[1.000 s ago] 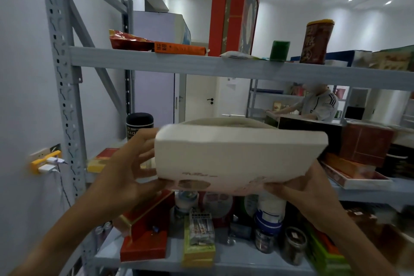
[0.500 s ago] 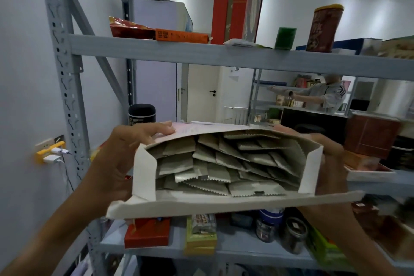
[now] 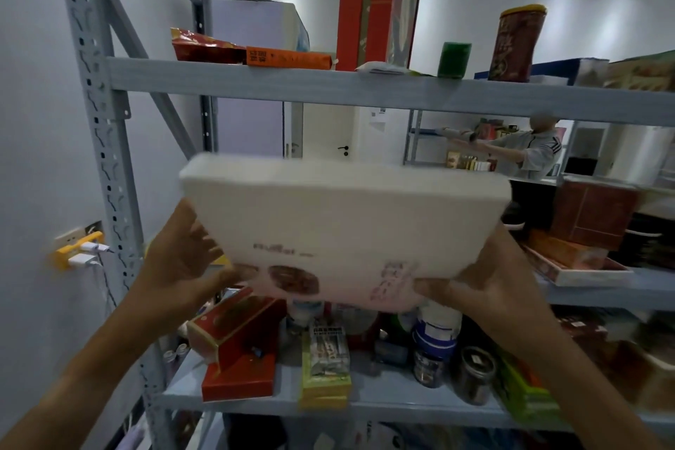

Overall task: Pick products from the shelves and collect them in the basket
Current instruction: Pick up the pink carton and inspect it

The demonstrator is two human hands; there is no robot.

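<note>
Now both hands hold the white box [image 3: 343, 230] up before the shelves [image 3: 365, 91]: left hand [image 3: 182, 263] grips its left end, right hand [image 3: 482, 289] apparently clasps the lower right corner.

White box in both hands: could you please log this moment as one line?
white box | left hand holds left end | right hand holds right end | raised before shelves | basket unseen

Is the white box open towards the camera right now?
No: the white box shows only plain closed faces, held between left hand and right hand.
</note>
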